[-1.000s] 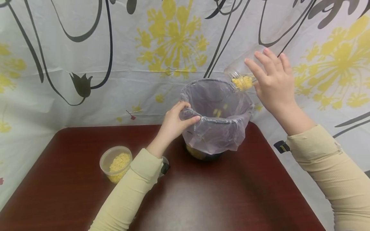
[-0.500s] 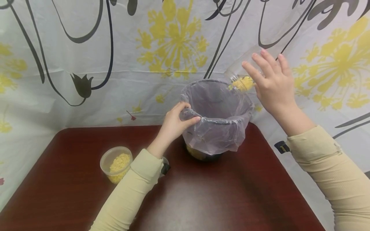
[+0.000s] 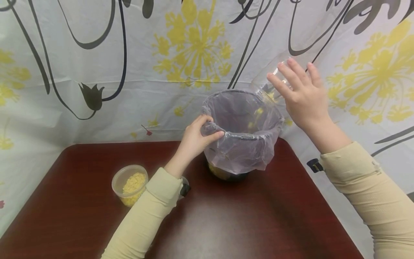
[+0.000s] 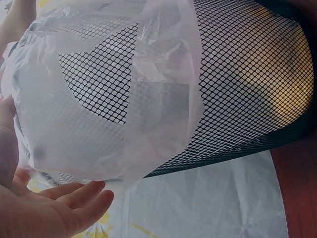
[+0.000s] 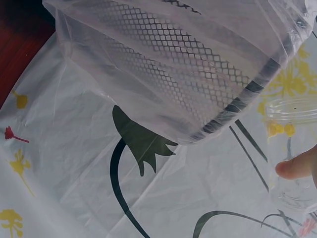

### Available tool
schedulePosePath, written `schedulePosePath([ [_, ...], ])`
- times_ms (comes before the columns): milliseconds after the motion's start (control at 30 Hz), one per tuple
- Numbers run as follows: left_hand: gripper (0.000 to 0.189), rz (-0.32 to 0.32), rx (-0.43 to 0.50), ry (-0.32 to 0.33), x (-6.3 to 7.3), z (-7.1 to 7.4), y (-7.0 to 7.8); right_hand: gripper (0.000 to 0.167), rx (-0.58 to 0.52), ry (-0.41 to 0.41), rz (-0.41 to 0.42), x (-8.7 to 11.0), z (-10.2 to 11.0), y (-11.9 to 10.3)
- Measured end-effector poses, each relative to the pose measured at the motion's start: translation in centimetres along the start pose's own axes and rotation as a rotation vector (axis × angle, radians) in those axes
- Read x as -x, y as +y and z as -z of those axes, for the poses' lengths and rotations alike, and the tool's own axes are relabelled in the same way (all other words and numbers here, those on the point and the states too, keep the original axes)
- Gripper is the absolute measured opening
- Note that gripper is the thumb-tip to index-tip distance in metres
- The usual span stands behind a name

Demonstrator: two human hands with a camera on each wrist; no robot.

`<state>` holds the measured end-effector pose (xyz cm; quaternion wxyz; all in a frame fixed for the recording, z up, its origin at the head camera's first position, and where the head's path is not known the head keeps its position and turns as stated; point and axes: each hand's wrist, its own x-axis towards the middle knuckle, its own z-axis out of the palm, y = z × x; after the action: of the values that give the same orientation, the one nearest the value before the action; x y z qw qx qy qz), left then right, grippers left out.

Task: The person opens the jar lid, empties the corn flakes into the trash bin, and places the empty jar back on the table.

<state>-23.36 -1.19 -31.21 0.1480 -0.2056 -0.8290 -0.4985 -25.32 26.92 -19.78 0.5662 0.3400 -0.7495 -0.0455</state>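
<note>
A black mesh wastebasket (image 4: 237,64) stands at the back of the table, its rim draped with a thin translucent bag (image 3: 240,154). My left hand (image 3: 194,136) grips the near left rim through the bag, thumb outside and fingers over the edge. Above the far right rim, my right hand (image 3: 305,99) holds a clear jar (image 3: 270,73), tipped with its mouth down toward the basket. Small yellow pieces (image 3: 258,112) are dropping from it into the bag. Only a few remain near the mouth; in the right wrist view a thumb presses the jar (image 5: 292,114).
A clear round tub (image 3: 118,187) partly filled with yellow pieces (image 3: 134,182) sits left of my left forearm. The dark red table (image 3: 226,223) ends at a flower-print sheet (image 3: 106,122). Yellowish contents show through the basket's bottom mesh.
The jar has tipped more steeply, and the clump of yellow pieces at its mouth has mostly fallen out. My right hand has shifted slightly left; my left hand has stayed put.
</note>
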Motion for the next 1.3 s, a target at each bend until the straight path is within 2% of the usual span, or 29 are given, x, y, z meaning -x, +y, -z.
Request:
schedulePosePath([
  [1033,0.040,0.018,0.001,-0.005,-0.01,-0.04,0.10,0.049,0.042,0.016,0.142,0.07,-0.19,-0.29],
  [1300,0.040,0.013,0.001,0.001,-0.01,0.00,0.09,0.052,0.034,-0.007,0.176,0.09,-0.10,-0.32],
])
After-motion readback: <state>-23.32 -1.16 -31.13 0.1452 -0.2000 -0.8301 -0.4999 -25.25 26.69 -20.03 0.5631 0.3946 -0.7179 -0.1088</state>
